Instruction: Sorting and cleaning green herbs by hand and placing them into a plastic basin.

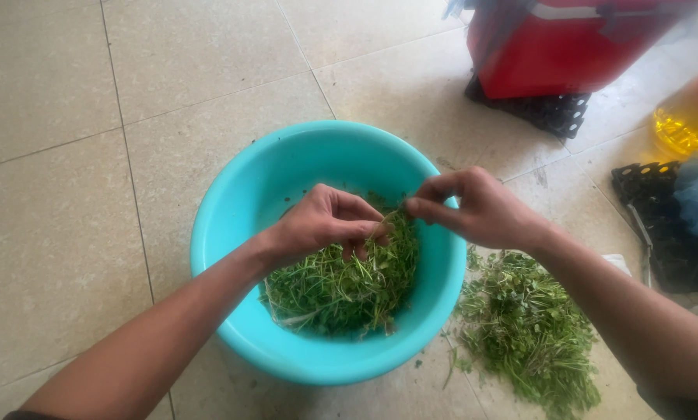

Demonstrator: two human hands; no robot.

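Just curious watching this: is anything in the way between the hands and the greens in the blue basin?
Nothing visible is. The left hand already rests on the heap of greens in the turquoise basin, and the right hand pinches a sprig with it above the heap. The basin is open on top.

Both forearms are bare to the elbow (a dark sleeve edge shows at the left one); the hands wear nothing.

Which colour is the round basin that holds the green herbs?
The basin is turquoise blue, plain with no pattern; the head view shows it.
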